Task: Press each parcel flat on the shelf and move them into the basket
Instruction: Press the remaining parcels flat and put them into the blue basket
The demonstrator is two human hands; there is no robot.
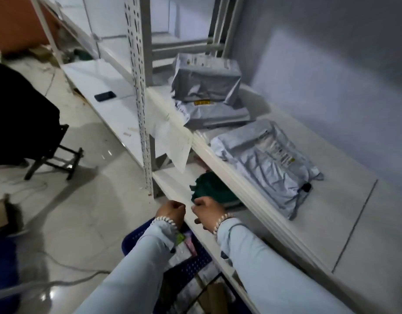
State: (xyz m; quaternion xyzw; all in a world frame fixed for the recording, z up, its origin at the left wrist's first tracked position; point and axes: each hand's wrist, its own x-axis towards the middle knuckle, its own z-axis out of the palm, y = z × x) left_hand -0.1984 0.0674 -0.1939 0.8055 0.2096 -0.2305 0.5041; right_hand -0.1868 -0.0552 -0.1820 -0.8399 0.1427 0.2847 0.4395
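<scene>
- We see both hands low at the front edge of the lower shelf (172,184), wrists in pale denim sleeves with beaded white bracelets.
- The left hand (171,211) is curled into a fist; we cannot tell whether it pinches anything.
- The right hand (209,211) is curled too, its knuckles against a dark green, soft, crumpled item (212,189) lying on the lower shelf; we cannot make out whether the fingers actually grip it.
- On the upper shelf (331,223), a smooth white board, lies a grey plastic parcel (268,164), wrinkled and fairly flat, with a pale printed label on top.
- Further back on that board we find two more grey parcels (207,91) stacked, the top one puffed and creased, the bottom one flatter with a yellow strip.
- The basket (191,257), dark blue perforated plastic, stands on the floor below the hands; glossy packets lie inside it.
- A perforated grey metal upright (138,87) carries the shelves.
- A thin white sheet (172,143) droops over the upper shelf's edge.
- A dark phone (104,96) rests flat on a white board to the left.
</scene>
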